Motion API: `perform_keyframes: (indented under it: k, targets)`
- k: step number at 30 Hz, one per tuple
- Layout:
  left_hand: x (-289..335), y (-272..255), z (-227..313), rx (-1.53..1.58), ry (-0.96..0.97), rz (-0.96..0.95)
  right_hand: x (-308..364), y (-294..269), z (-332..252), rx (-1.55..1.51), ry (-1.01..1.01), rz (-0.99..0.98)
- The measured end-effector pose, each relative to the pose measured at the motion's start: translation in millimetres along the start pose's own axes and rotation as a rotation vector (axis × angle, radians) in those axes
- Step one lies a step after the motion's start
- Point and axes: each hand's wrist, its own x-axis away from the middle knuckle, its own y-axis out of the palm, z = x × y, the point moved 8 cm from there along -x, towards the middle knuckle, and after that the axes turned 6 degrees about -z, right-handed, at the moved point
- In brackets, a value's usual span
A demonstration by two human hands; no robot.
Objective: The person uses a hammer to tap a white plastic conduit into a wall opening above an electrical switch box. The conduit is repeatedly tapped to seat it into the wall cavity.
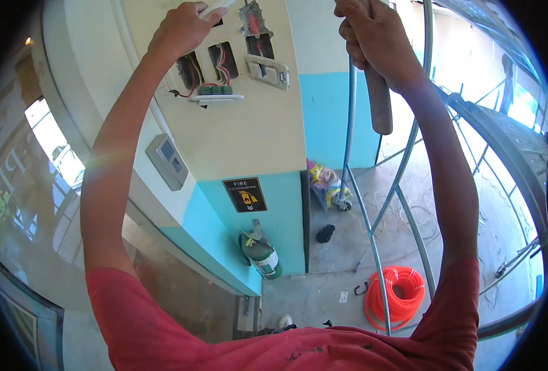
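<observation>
Both my arms reach up toward the top of the view. My left hand is closed on a white piece, perhaps plastic pipe or trunking, against the cream wall; its far end runs out of view. My right hand is wrapped round a brown wooden-looking tool handle, which points down; the tool's head is out of view. Below my left hand, a switch plate hangs by red wires from open wall boxes. Another white switch plate hangs tilted beside it.
Metal scaffold tubes stand close on the right. A fire extinguisher hangs low under its sign, and a grey wall device juts out at left. On the floor lie an orange tubing coil and a colourful bag.
</observation>
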Motion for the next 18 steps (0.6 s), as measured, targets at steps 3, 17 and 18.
perform_keyframes:
  k: [3,17,18]
  targets:
    - [10.1,6.1,5.9,-0.116,0.044,0.031,7.0,-2.9,-8.7,-0.024,-0.117,0.045]
    - [28.8,13.4,-3.6,-0.173,0.015,-0.030,9.5,5.1,-29.4,0.246,-0.401,0.179]
    - [29.2,13.1,-5.4,-0.174,0.014,-0.030,7.6,7.4,-28.4,0.245,-0.402,0.177]
